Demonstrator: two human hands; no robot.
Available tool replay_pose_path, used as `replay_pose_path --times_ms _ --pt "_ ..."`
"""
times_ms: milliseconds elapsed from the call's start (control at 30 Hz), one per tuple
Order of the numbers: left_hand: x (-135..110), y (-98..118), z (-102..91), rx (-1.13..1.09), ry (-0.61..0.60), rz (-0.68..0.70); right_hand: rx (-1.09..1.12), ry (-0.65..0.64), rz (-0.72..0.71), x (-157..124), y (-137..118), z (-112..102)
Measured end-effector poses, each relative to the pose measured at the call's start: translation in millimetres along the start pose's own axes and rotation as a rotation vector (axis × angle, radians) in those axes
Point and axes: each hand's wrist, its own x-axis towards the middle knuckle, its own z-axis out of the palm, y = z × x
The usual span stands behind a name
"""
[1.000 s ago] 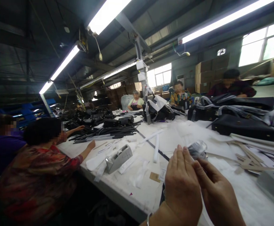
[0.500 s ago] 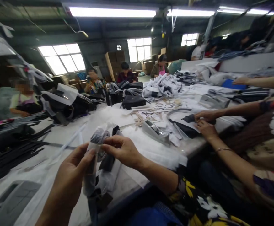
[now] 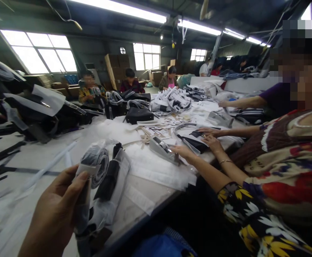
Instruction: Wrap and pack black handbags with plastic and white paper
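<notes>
My left hand (image 3: 56, 207) is closed around a coiled strap (image 3: 94, 160) wrapped in clear film, with a pale strip across its side. Film-covered black pieces (image 3: 110, 178) hang or lie just right of the coil; whether they join it cannot be told. My right hand (image 3: 185, 152) reaches to the front end of a grey tape dispenser (image 3: 163, 151), its fingers drawn together at the cutter. What lies between those fingertips is too small to make out. White sheets (image 3: 158, 169) are spread on the table between my hands.
At right, a co-worker's hands (image 3: 212, 137) work on a black bag piece (image 3: 196, 142). Another arm (image 3: 241, 102) reaches in behind. Black bags (image 3: 139, 114), white-wrapped straps (image 3: 172, 100) and paper strips (image 3: 156, 132) cover the table (image 3: 142, 200). Several people sit along the far side.
My right hand has left the coil and moved right to the tape dispenser. The left hand still holds the coil. The view has turned right.
</notes>
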Motion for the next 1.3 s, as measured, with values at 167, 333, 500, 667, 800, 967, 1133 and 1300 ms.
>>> replay_pose_path --times_ms 167,333,500,667,800,967,1133,1300 --pt "-3 1 -0.4 0.060 0.003 -0.017 0.168 -0.034 0.050 -5 -16 -5" --pt "-3 3 -0.1 0.040 -0.016 -0.025 0.274 -0.055 0.082 -23 -27 -27" --pt "-6 6 1.6 0.039 -0.008 -0.021 0.279 -0.062 0.199 -43 -1 -36" --pt "-1 2 -1.8 0.010 -0.001 -0.040 0.216 0.019 0.235 -37 43 -27" --pt "5 -3 -7.0 -0.008 -0.031 -0.052 0.159 0.088 0.184 -31 57 -24" --pt "10 -8 -10.9 -0.067 -0.091 -0.042 0.136 0.094 0.039 -52 29 -20" --pt "13 -15 -12.4 -0.122 -0.136 0.030 0.260 -0.121 -0.177 -92 -48 21" --pt "12 -22 -11.5 -0.128 -0.238 0.134 0.512 -0.449 -0.317 -131 -132 79"
